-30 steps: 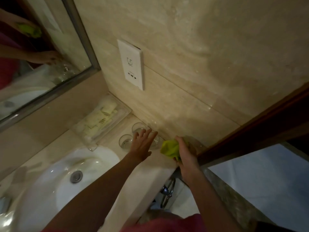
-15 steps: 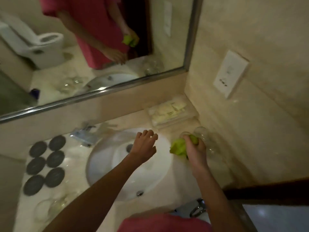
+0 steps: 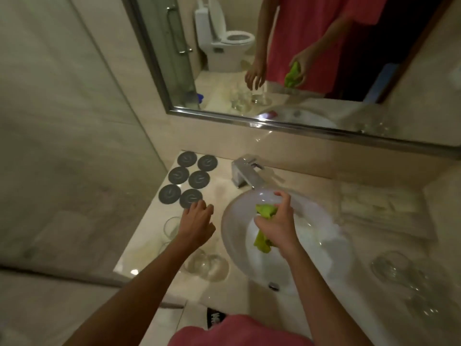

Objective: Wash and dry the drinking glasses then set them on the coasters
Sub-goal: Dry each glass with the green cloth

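Observation:
My right hand [image 3: 277,224] is over the white sink [image 3: 326,248]. It grips a clear drinking glass [image 3: 263,197] together with a green cloth [image 3: 264,213] that hangs down past the palm. My left hand [image 3: 197,224] hovers with relaxed, spread fingers and holds nothing, just below several dark round coasters [image 3: 189,178] at the counter's back left. Clear glasses stand under and beside that arm: one glass [image 3: 171,227] at the left and two glasses [image 3: 208,267] near the front edge. More glasses [image 3: 391,267] stand right of the sink.
A chrome faucet [image 3: 245,172] stands behind the sink. A clear tray of toiletries [image 3: 374,208] lies at the back right. The mirror [image 3: 299,58] runs along the wall, and a glass shower panel [image 3: 62,146] bounds the counter's left side.
My view swung left from the right wall to the sink and coasters. My right hand carried the cloth and glass over the sink. My left hand moved left toward the coasters.

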A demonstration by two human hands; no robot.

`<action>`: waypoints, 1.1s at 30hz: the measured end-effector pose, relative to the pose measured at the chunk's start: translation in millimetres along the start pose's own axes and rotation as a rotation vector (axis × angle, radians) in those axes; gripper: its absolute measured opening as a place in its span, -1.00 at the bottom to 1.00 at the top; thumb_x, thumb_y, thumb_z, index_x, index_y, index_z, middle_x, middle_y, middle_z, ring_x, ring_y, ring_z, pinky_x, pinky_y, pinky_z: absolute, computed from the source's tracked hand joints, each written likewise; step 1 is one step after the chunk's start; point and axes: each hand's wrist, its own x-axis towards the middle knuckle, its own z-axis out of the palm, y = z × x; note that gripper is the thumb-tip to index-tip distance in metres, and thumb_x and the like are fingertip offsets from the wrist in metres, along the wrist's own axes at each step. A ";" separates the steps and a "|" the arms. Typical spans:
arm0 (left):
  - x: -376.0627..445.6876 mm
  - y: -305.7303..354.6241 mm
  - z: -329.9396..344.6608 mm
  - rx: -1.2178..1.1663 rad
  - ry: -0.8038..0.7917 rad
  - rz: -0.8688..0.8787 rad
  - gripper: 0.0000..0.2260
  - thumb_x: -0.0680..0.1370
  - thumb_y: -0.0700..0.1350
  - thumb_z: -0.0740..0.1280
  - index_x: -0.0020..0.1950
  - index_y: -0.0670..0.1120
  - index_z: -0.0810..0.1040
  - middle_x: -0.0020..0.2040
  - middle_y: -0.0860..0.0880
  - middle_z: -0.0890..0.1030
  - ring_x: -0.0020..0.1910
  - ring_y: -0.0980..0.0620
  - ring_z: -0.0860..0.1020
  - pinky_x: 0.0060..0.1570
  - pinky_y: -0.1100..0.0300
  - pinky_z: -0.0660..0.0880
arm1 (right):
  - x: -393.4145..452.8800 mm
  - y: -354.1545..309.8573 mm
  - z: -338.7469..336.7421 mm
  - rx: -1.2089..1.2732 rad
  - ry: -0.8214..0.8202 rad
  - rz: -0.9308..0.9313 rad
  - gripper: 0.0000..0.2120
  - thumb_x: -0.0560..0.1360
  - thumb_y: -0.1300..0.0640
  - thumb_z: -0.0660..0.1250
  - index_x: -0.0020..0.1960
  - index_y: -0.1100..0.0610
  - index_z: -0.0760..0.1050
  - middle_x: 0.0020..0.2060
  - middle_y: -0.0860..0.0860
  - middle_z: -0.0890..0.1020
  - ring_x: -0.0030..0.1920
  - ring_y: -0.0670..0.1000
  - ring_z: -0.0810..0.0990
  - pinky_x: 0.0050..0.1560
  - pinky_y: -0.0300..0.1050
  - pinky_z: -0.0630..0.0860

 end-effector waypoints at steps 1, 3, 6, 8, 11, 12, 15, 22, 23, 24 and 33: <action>-5.5 -12.4 3.2 0.007 -0.019 -0.051 -0.66 0.56 0.02 0.30 0.30 -0.06 0.42 0.30 -0.07 0.42 0.29 -0.12 0.41 0.22 0.00 0.37 | 0.9 -3.0 9.2 -0.007 -0.033 -0.011 -0.37 0.44 0.27 0.37 0.34 -0.20 0.21 0.15 0.05 0.40 0.04 0.08 0.49 -0.07 -0.05 0.47; -13.3 -35.1 9.8 0.012 -0.048 -0.154 -0.57 0.56 0.10 0.30 0.36 -0.06 0.37 0.34 -0.09 0.40 0.27 -0.14 0.41 0.23 -0.03 0.39 | 2.1 -9.1 25.9 -0.063 -0.117 -0.030 -0.47 0.52 0.24 0.35 0.37 -0.11 0.26 0.00 -0.01 0.45 -0.10 -0.05 0.47 -0.14 -0.06 0.49; -18.4 -63.1 19.8 0.005 -0.098 -0.284 -0.41 0.53 0.22 0.31 0.45 -0.05 0.29 0.38 -0.12 0.37 0.30 -0.19 0.41 0.23 -0.07 0.41 | 5.1 -13.9 47.6 -0.165 -0.199 -0.038 -0.64 0.59 0.16 0.30 0.35 -0.01 0.36 -0.01 -0.01 0.52 -0.07 0.02 0.54 -0.13 -0.08 0.49; -18.9 -75.6 27.2 -0.024 -0.139 -0.330 -0.35 0.51 0.26 0.33 0.49 -0.01 0.24 0.41 -0.12 0.33 0.33 -0.21 0.39 0.25 -0.10 0.41 | 4.8 -17.1 59.5 -0.192 -0.216 -0.055 -0.73 0.60 0.13 0.30 0.29 0.03 0.43 0.07 0.03 0.55 0.02 0.05 0.55 0.00 -0.05 0.52; -17.4 -85.4 38.5 -0.119 -0.181 -0.366 -0.27 0.48 0.26 0.37 0.54 0.05 0.17 0.44 -0.12 0.29 0.35 -0.24 0.38 0.24 -0.13 0.42 | 7.3 -19.6 72.2 -0.216 -0.229 -0.072 -0.81 0.60 0.09 0.31 0.20 0.04 0.48 0.06 0.05 0.60 0.07 0.08 0.58 0.12 0.09 0.58; -16.3 -87.0 42.1 -0.166 -0.190 -0.375 -0.25 0.47 0.24 0.40 0.55 0.05 0.16 0.44 -0.12 0.28 0.34 -0.26 0.38 0.22 -0.13 0.43 | 7.7 -20.6 74.8 -0.221 -0.224 -0.080 -0.83 0.61 0.07 0.31 0.19 0.04 0.49 0.04 0.04 0.61 0.06 0.08 0.59 0.12 0.10 0.59; -10.7 -90.1 51.3 -0.286 -0.205 -0.375 -0.25 0.47 0.13 0.46 0.54 0.02 0.16 0.41 -0.15 0.26 0.30 -0.30 0.38 0.15 -0.11 0.47 | 9.0 -22.5 77.0 -0.204 -0.195 -0.079 -0.84 0.63 0.03 0.29 0.19 0.03 0.48 0.00 0.01 0.60 0.02 0.05 0.59 0.09 0.07 0.60; 6.2 -91.4 56.1 -0.267 -0.198 -0.330 -0.42 0.51 0.03 0.42 0.45 -0.04 0.26 0.33 -0.18 0.32 0.27 -0.30 0.37 0.12 -0.12 0.49 | 10.4 -17.4 64.2 -0.094 0.006 -0.033 -0.81 0.53 0.16 0.39 0.09 -0.07 0.55 -0.08 -0.12 0.58 -0.01 0.05 0.59 0.02 0.01 0.60; 7.6 -90.8 55.8 -0.262 -0.192 -0.323 -0.42 0.51 0.02 0.42 0.45 -0.04 0.26 0.33 -0.18 0.32 0.27 -0.29 0.37 0.10 -0.11 0.50 | 10.4 -16.7 62.2 -0.085 0.013 -0.029 -0.74 0.50 0.21 0.39 0.12 -0.07 0.55 -0.05 -0.11 0.57 0.01 0.05 0.58 -0.01 -0.05 0.57; 9.0 -89.5 54.8 -0.257 -0.182 -0.315 -0.41 0.50 0.02 0.42 0.46 -0.04 0.26 0.33 -0.18 0.32 0.27 -0.29 0.37 0.09 -0.10 0.50 | 10.7 -15.9 60.7 -0.079 0.015 -0.013 -0.65 0.48 0.24 0.39 0.18 -0.08 0.51 0.02 -0.07 0.54 0.04 0.07 0.56 -0.02 -0.07 0.53; 34.8 -20.8 10.7 -0.506 -0.043 -0.267 -0.44 0.41 0.02 0.52 0.34 -0.03 0.40 0.31 -0.18 0.38 0.27 -0.28 0.40 0.10 -0.11 0.51 | 14.6 -7.2 22.4 -0.129 0.229 0.064 -0.82 0.41 0.16 0.42 -0.01 0.12 0.52 -0.04 0.07 0.60 0.01 0.11 0.60 0.01 0.02 0.58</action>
